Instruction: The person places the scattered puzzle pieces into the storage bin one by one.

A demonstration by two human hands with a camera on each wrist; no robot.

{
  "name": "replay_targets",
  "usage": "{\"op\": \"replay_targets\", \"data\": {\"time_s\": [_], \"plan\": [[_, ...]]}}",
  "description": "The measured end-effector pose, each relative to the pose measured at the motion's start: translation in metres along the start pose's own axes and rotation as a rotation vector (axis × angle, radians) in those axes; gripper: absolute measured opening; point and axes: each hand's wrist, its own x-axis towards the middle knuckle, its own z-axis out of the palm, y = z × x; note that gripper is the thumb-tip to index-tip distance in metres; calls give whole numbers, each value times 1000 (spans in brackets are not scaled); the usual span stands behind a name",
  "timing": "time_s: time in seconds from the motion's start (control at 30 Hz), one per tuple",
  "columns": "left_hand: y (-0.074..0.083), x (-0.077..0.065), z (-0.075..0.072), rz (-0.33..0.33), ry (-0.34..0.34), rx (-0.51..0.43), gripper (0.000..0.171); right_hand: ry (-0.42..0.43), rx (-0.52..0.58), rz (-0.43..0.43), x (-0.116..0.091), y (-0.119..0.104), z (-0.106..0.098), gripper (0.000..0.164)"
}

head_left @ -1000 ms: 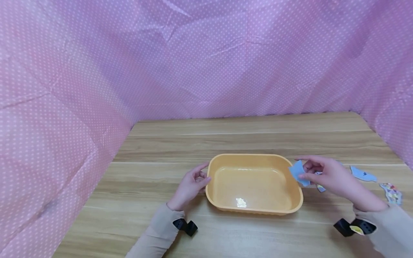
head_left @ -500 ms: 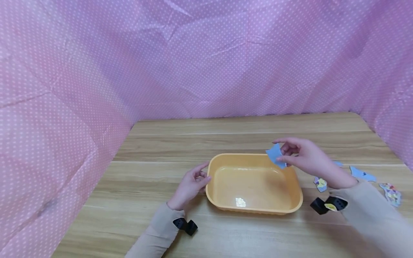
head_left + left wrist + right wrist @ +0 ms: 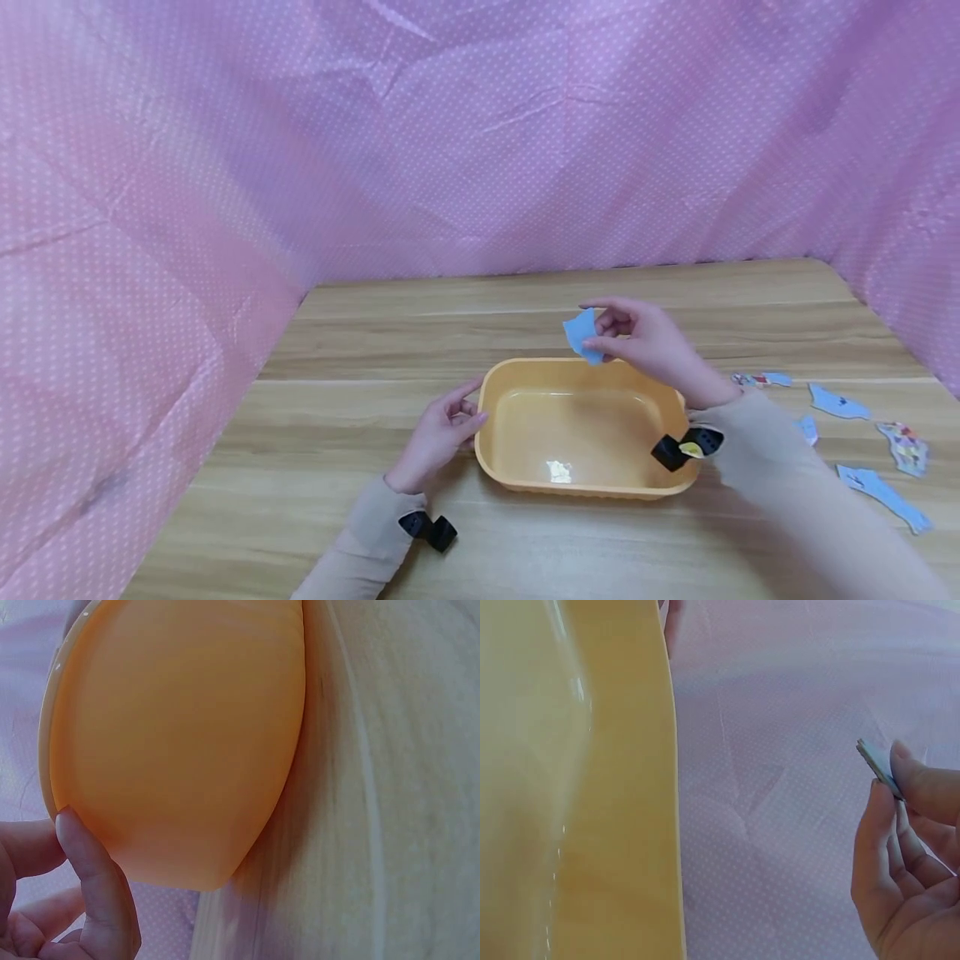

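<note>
**Two hands at a yellow basin, with a light-blue piece raised near its far rim**

The yellow basin (image 3: 577,425), rectangular with rounded corners, sits upright on the wooden worktop (image 3: 360,367), its long sides roughly parallel to the worktop's far edge. A bright patch of light shows on the basin's floor, towards its near side. The left hand (image 3: 438,433) grips the basin's left end, thumb and finger pinching the rim. The right hand (image 3: 637,333) pinches a light-blue piece (image 3: 579,335) between thumb and forefinger, its other fingers bent. In the head view this piece appears at the basin's far rim, its lower tip meeting the line of the rim; the right wrist view shows it almost edge-on, thin and apart from the basin.

Further flat pieces lie towards the worktop's right edge: a blue piece with a dark mark (image 3: 838,402); a multicoloured piece (image 3: 903,448), nearest that edge; a long blue piece (image 3: 885,496), lying closest to the person; and a small blue piece (image 3: 807,429), partly covered by the right sleeve (image 3: 780,458). Beyond the sleeve lies a patterned and blue patch (image 3: 761,380); whether one piece or two cannot be told. Pink dotted cloth (image 3: 480,150) hangs behind the worktop's far edge and along its left and right edges.
</note>
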Motion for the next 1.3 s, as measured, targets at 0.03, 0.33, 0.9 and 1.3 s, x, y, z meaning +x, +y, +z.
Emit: {"op": "replay_targets", "data": {"time_s": [0.03,0.33,0.9,1.3], "plan": [[0,0,0,-3,-1,-3,54,3,22,-2,3,1,4,47],[-3,-1,3,-2,-3,-24,54,-7,196,-3,14,15,36,46],[0,0,4,-6,23,-29,54,-165,59,-98,20,35,69,38],[0,0,5,-22,35,-8,53,-248,-198,-192,18,43,83,28]]}}
